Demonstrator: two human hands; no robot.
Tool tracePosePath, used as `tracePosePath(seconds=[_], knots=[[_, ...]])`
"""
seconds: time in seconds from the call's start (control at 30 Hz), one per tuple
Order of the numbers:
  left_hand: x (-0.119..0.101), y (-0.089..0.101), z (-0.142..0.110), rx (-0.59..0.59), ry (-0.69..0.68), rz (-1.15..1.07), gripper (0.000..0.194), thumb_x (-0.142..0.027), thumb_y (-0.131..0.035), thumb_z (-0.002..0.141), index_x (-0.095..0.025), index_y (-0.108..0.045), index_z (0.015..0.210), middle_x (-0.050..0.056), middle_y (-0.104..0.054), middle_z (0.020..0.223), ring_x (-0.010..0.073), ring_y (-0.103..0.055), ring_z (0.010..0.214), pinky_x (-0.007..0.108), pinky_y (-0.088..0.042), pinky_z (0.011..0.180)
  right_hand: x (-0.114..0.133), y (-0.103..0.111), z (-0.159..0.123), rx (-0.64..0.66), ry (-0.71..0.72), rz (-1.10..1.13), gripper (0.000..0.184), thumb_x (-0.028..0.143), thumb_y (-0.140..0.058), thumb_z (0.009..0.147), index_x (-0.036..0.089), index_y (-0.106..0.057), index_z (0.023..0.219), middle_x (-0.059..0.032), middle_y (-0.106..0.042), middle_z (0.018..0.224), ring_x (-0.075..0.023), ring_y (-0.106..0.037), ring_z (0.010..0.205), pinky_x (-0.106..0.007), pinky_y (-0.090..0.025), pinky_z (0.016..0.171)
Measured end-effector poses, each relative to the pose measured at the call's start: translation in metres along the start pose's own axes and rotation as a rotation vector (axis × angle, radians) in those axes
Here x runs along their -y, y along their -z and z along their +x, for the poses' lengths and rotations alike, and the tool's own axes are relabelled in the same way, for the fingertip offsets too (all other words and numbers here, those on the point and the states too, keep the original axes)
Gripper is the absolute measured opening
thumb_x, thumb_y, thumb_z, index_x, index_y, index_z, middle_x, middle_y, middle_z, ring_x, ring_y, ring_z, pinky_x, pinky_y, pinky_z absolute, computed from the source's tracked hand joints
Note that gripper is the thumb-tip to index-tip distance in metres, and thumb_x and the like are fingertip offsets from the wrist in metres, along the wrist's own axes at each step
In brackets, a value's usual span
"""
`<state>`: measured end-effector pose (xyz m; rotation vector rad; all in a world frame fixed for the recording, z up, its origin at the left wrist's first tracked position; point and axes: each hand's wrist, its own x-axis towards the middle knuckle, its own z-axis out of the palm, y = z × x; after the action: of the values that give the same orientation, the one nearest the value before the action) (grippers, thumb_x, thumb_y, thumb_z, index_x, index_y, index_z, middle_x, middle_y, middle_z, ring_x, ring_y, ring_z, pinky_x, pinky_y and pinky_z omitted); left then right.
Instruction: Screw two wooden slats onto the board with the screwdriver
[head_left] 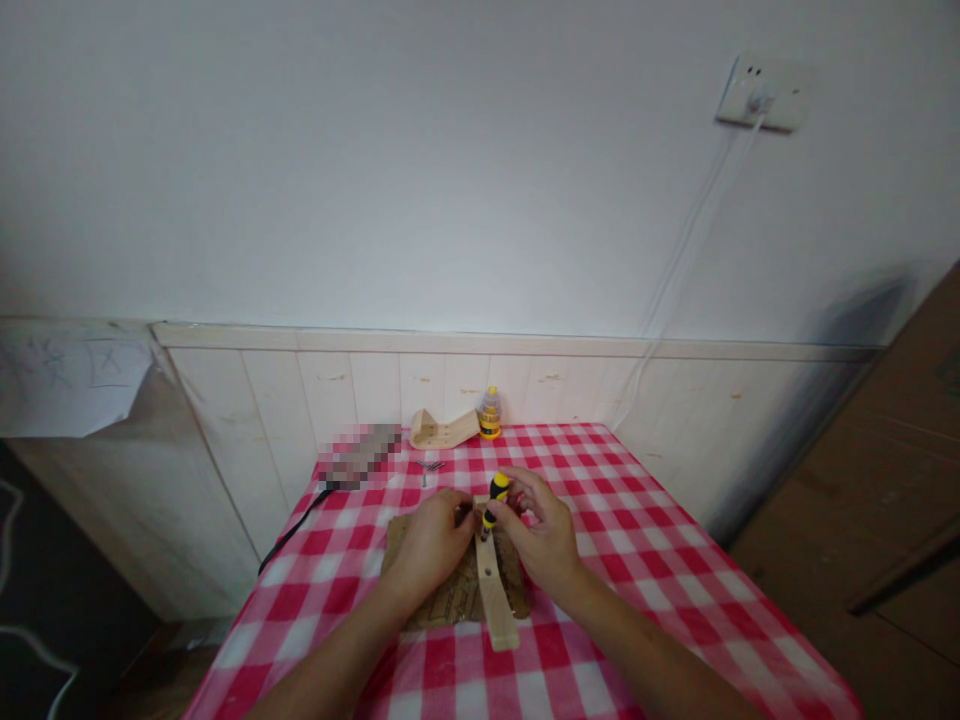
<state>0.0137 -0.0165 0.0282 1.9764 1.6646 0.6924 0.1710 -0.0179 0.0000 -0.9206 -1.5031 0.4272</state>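
Observation:
My right hand (544, 530) is closed around a short yellow-and-black screwdriver (499, 487), held nearly upright with its tip down on a pale wooden piece (495, 600). The wood is a narrow, bent strip with a dark hole near its middle, one end pointing toward me. My left hand (435, 535) is closed at the far part of the strip, thumb and fingers pressed against its left side close to the screwdriver tip. Any screw under the tip is too small to make out. Beneath the strip lies a brown piece of cardboard (450, 605).
A red-and-white checked cloth (600, 520) covers the table. Toward the back are another bent wooden piece (446, 432), a yellow-based bottle (490, 412) and several small metal screws (430, 466). A blurred-out object (364, 455) with a black cable lies back left. The wall socket (761, 95) is upper right.

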Motion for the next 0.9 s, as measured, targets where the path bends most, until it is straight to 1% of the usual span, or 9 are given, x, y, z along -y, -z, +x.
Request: tracePosePath(seconds=[0.17, 0.57, 0.9], knots=[[0.0016, -0.0018, 0.0026, 0.003, -0.034, -0.021, 0.024, -0.028, -0.054, 0.094, -0.018, -0.075, 0.098, 0.009, -0.077, 0.1, 0.0195, -0.07, 0.092, 0.025, -0.044, 0.074, 0.0002, -0.0018, -0.0015, -0.013, -0.018, -0.003, 0.031, 0.027, -0.074, 0.081, 0.023, -0.066, 0.11, -0.0008, -0.069, 0.08, -0.0164, -0.064, 0.067, -0.027, -0.054, 0.061], [-0.0013, 0.0015, 0.001, 0.008, 0.021, 0.011, 0.023, -0.031, -0.056, 0.092, -0.02, -0.075, 0.102, 0.009, -0.077, 0.103, 0.0216, -0.07, 0.094, 0.027, -0.044, 0.076, -0.0042, -0.0038, -0.0019, -0.012, -0.029, 0.0, 0.03, 0.027, -0.075, 0.08, 0.024, -0.063, 0.108, 0.0022, -0.063, 0.074, -0.0148, -0.059, 0.062, -0.025, -0.05, 0.056], [0.0007, -0.0012, 0.0027, 0.002, -0.01, 0.006, 0.022, -0.027, -0.056, 0.092, -0.019, -0.075, 0.099, 0.008, -0.077, 0.102, 0.0213, -0.07, 0.094, 0.026, -0.044, 0.075, -0.0046, -0.0035, -0.0015, -0.03, -0.005, -0.03, 0.03, 0.025, -0.076, 0.079, 0.024, -0.063, 0.106, 0.0033, -0.062, 0.071, -0.0143, -0.057, 0.061, -0.025, -0.049, 0.056]])
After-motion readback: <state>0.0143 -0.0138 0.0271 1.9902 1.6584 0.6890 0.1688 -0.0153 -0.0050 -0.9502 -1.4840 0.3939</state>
